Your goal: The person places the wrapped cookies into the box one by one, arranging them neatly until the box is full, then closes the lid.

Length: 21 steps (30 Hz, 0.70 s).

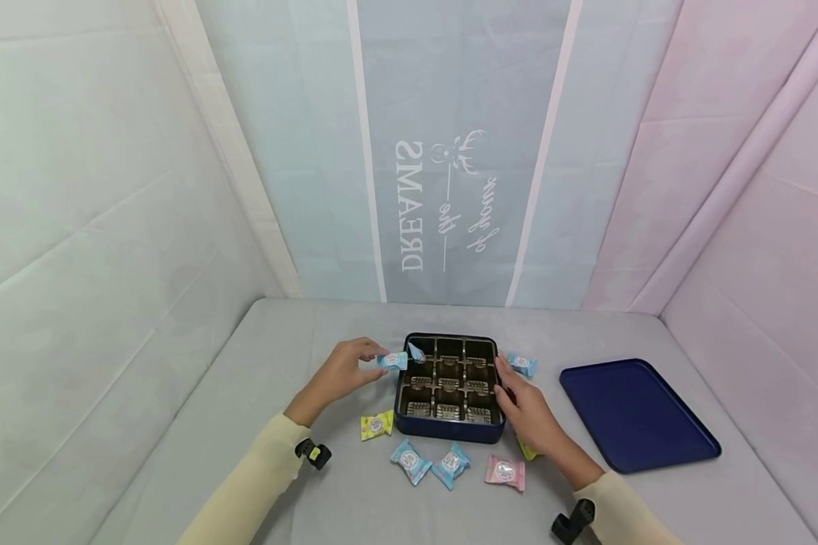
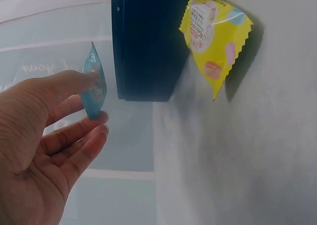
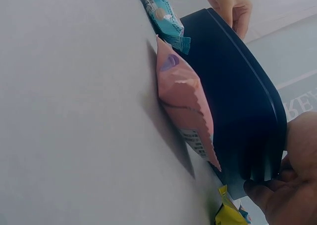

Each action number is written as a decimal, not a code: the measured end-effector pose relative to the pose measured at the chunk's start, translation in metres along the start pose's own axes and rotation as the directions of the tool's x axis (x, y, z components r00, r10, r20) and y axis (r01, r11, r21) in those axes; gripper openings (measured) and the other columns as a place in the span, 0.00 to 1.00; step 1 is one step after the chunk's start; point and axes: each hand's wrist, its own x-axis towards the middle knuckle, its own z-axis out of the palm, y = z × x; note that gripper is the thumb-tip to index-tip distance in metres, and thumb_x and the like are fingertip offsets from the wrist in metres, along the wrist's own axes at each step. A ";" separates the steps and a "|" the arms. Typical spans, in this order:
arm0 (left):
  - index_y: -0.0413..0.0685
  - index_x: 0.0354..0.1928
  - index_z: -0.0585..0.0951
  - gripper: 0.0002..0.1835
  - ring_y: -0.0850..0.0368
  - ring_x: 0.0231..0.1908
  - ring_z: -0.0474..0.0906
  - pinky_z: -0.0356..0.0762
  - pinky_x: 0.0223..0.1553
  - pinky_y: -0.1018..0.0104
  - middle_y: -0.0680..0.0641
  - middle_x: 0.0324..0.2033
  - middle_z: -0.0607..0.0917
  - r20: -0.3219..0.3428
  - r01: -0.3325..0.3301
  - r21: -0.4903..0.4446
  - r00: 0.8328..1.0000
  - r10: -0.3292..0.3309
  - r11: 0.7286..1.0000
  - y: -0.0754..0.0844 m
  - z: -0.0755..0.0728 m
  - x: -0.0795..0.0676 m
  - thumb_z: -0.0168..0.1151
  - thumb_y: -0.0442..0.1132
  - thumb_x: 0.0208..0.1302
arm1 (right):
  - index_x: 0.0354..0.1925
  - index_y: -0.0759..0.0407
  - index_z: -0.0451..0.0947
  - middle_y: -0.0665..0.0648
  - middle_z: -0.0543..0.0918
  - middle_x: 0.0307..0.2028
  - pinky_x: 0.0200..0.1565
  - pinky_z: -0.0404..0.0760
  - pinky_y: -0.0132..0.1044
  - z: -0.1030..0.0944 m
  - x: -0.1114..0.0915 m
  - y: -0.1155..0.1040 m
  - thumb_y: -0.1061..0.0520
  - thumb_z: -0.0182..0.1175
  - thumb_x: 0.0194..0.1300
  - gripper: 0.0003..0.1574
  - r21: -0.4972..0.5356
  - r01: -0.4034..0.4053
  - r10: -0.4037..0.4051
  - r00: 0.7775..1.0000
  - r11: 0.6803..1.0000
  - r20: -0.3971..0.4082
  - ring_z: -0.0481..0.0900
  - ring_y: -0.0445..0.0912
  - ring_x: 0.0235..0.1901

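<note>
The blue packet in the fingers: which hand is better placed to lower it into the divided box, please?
Probably the left hand: it pinches the blue packet near the left rim of the divided box. The right hand holds the opposite side, seemingly steadying it.

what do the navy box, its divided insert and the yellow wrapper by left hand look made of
Navy box: perhaps painted metal, from its smooth satin walls, though hard plastic is possible.
Divided insert: likely thin moulded plastic, dark and glossy, with bright glints on its ribbed compartments.
Yellow wrapper: probably printed plastic film, softly shiny, with creases and zigzag-cut edges.
</note>
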 end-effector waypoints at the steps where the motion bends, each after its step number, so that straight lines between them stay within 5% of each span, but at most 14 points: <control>1: 0.42 0.51 0.88 0.16 0.42 0.42 0.84 0.84 0.46 0.50 0.45 0.45 0.87 0.001 -0.001 -0.002 1.000 0.001 1.000 0.000 0.000 0.000 0.75 0.36 0.61 | 0.78 0.66 0.53 0.62 0.54 0.77 0.66 0.67 0.56 0.000 0.000 0.000 0.59 0.53 0.79 0.37 0.000 0.002 -0.002 1.000 1.000 0.000 0.60 0.59 0.73; 21: 0.44 0.52 0.87 0.17 0.46 0.45 0.84 0.84 0.47 0.49 0.45 0.47 0.87 0.011 -0.016 -0.023 1.000 0.016 1.000 0.011 0.011 0.007 0.75 0.36 0.61 | 0.78 0.66 0.54 0.63 0.55 0.77 0.66 0.67 0.57 -0.001 0.000 -0.001 0.59 0.53 0.79 0.37 0.003 0.003 -0.003 1.000 1.000 -0.002 0.59 0.59 0.73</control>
